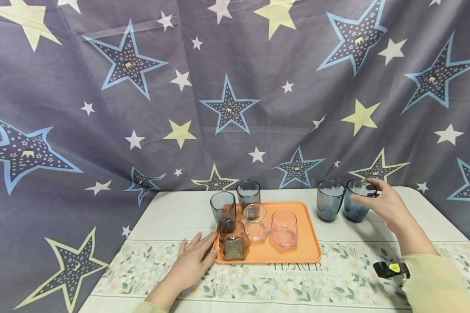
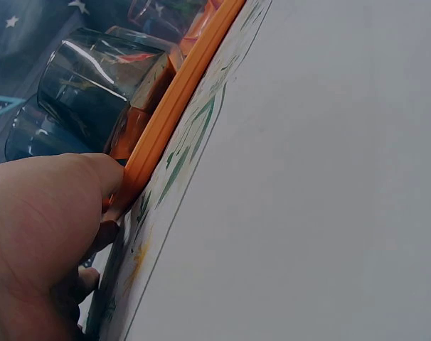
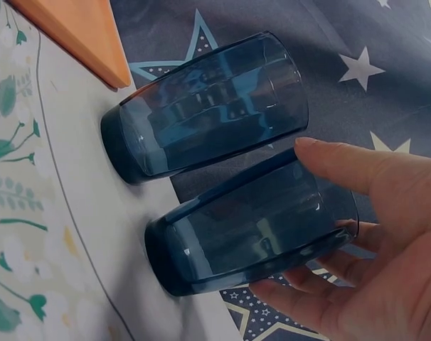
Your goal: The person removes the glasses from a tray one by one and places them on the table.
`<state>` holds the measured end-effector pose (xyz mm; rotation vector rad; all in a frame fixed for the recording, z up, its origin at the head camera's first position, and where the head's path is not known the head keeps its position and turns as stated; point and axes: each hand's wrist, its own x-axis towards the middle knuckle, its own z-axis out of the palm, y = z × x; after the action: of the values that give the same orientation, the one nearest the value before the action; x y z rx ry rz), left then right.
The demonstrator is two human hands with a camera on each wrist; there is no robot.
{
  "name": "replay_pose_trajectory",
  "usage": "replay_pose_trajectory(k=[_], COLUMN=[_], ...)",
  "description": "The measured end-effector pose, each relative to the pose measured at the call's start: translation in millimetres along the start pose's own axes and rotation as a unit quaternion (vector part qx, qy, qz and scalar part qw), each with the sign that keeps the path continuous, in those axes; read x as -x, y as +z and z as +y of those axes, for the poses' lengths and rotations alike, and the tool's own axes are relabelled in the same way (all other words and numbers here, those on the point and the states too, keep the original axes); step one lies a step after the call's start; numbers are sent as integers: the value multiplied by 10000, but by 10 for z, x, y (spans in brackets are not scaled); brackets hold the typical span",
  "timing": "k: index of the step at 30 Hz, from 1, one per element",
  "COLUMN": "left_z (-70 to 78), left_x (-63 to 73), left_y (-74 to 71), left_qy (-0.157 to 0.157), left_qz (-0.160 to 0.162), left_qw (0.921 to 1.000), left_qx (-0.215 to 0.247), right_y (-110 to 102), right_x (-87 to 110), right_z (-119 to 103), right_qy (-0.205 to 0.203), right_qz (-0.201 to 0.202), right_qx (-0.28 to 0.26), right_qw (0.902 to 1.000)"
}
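Note:
My right hand (image 1: 387,206) holds a blue glass tumbler (image 3: 251,227) near its rim, thumb on one side and fingers round the other. That tumbler stands on the table at the right, beside a second blue tumbler (image 1: 330,202). At the left, my left hand (image 1: 193,263) lies on the tablecloth with fingers extended, the fingertips at the left edge of an orange tray (image 1: 307,248). In the left wrist view the thumb meets the tray's rim (image 2: 148,153).
Toward the tray's left stand two blue-grey tumblers (image 1: 222,208) (image 1: 249,193) and a dark faceted glass (image 1: 233,243). A clear glass (image 1: 255,226) and a pink glass (image 1: 283,230) sit further right on it. A starred curtain (image 1: 235,152) hangs behind the table.

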<state>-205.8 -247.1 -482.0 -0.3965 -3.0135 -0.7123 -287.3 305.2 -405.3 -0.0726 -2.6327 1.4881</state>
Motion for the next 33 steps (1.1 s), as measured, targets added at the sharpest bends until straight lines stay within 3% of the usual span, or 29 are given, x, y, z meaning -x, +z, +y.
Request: replay_pose_trajectory(k=[25, 33], left_z=[-22, -37], left_x=[-1, -7], left_y=[10, 13], left_qy=[39, 58], left_qz=[-34, -12], left_qw=[10000, 10000], left_qx=[37, 4], right_y=[-26, 22], right_x=[15, 82], right_z=[-64, -266], right_qy=[-68, -437], right_qz=[-80, 960], right_qx=[81, 92], right_qw=[9999, 9944])
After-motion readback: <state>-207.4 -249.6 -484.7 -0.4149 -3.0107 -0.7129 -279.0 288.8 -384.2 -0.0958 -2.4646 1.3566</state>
